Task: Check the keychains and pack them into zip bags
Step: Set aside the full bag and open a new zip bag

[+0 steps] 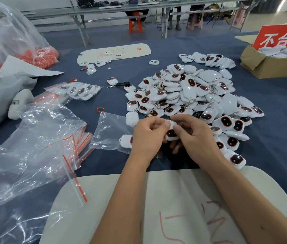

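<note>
Both hands hold one white keychain [171, 134] with a dark oval face, just above the blue table. My left hand [148, 136] curls its fingers round the keychain's top left. My right hand [194, 134] pinches its top right edge. Behind them lies a big heap of the same keychains [192, 92]. An open clear zip bag [110, 132] lies left of my left hand, with another keychain [126, 140] at its mouth. A filled bag of keychains [76, 90] lies farther left.
A stack of empty zip bags with red seals [39, 147] covers the left side. A cardboard box with a red sign [273, 62] stands at the far right. A white foam pad [183, 199] lies under my forearms. A bag of orange rings [39, 56] sits far left.
</note>
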`<state>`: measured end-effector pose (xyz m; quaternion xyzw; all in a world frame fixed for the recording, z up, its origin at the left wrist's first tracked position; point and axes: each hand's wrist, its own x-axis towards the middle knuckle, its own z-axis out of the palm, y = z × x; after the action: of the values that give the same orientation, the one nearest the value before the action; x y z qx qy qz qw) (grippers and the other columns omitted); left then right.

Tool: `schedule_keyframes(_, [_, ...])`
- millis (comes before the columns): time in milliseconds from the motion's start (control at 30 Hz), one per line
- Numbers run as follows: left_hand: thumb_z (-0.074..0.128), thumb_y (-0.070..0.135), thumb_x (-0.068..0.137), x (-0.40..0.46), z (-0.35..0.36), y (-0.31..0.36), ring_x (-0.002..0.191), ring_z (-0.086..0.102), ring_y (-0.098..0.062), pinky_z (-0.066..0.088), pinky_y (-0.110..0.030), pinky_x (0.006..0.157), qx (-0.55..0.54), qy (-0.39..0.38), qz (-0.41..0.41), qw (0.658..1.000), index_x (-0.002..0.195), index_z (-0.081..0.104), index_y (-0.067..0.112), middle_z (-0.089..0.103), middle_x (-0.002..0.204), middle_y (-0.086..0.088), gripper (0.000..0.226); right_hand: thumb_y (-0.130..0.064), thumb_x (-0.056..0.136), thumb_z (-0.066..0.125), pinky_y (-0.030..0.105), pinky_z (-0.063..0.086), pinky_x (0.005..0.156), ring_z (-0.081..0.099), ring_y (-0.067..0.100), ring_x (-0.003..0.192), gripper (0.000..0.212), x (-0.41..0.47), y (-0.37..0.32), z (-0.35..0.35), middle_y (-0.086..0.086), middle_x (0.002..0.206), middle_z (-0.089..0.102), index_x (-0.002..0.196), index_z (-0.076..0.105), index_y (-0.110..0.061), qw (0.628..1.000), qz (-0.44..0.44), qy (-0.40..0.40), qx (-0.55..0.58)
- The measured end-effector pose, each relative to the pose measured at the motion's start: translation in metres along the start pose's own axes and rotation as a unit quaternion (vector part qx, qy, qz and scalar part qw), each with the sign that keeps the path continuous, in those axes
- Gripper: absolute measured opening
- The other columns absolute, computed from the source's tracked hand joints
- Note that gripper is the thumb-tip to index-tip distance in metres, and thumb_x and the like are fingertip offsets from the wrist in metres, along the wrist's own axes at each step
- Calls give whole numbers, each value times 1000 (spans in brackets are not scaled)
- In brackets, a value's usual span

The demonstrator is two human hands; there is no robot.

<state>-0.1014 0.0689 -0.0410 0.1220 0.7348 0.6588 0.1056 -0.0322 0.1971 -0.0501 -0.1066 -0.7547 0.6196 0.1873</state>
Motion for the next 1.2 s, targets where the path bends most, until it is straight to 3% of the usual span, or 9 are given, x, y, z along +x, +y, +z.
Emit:
schedule_keyframes(133, [52, 32, 107, 4, 4, -2, 54, 55, -24, 49, -40, 54, 23, 94, -19, 995, 77, 63, 2, 63, 67, -17, 44, -7, 104, 59, 26, 50, 46, 64, 22, 47, 13, -2, -1, 0, 4, 81, 76, 108, 68, -16, 999, -18, -28, -21])
schedule_keyframes(200, [50, 37, 108, 4, 4, 0, 54, 60, -19, 50, -30, 49, -54, 102, -42, 992, 84, 67, 4, 68, 66, -8, 44, -7, 104, 59, 26, 50, 46, 63, 21, 47, 13, -2, -1, -1, 3, 81, 75, 106, 68, -16, 1000, -19, -11, -12])
schedule_keyframes(267, [59, 37, 104, 3, 3, 2, 59, 66, -14, 53, -24, 50, -117, 68, -56, 989, 95, 67, 3, 70, 68, -2, 35, -8, 103, 62, 27, 51, 46, 66, 24, 51, 11, -2, -1, -1, 3, 81, 75, 103, 66, -17, 1000, -15, 19, 7])
schedule_keyframes(433, [69, 5, 95, 1, -3, 1, 72, 67, -17, 57, -25, 64, -67, -17, -15, 997, 103, 68, 8, 70, 79, -10, 9, -15, 98, 71, 24, 53, 49, 70, 18, 60, 16, -2, -3, -1, 1, 76, 74, 87, 72, -27, 999, -8, 27, 28])
schedule_keyframes(600, [67, 0, 94, -3, -6, 3, 78, 70, -14, 60, -27, 72, -48, -35, 37, 998, 96, 78, 19, 78, 89, -6, 23, -18, 96, 74, 23, 51, 47, 69, 12, 59, 5, -3, -4, -2, 3, 77, 76, 91, 74, -20, 1000, -11, 22, 11])
schedule_keyframes(700, [64, 0, 95, -4, -5, 4, 95, 73, -15, 60, -29, 83, -40, -40, 37, 998, 106, 81, 16, 78, 103, -1, 26, -10, 96, 71, 25, 53, 49, 68, 16, 59, 5, -2, -4, -2, 7, 77, 76, 92, 73, -13, 999, 5, 30, 23])
schedule_keyframes(767, [64, 0, 96, -4, -5, 4, 92, 72, -9, 58, -22, 77, -49, -41, 26, 998, 113, 79, 15, 77, 108, -3, 27, -7, 98, 69, 26, 55, 51, 68, 17, 60, 6, -1, -4, -3, 8, 76, 75, 94, 72, -8, 997, 25, 36, 59])
schedule_keyframes(933, [68, 3, 94, -5, -6, 4, 72, 66, -7, 55, -22, 71, -28, -60, 33, 997, 103, 78, 12, 75, 89, -3, 16, -9, 100, 66, 27, 55, 50, 67, 16, 60, 6, 0, -3, -2, 6, 76, 73, 95, 69, -8, 994, 37, 46, 92])
schedule_keyframes(1200, [73, 5, 90, -5, -10, 2, 75, 68, -12, 57, -23, 72, -35, -107, 46, 993, 94, 77, 19, 73, 79, 0, 15, -6, 100, 65, 25, 53, 47, 67, 14, 59, 7, 1, -2, -3, 3, 71, 72, 93, 68, -4, 996, 20, 29, 80])
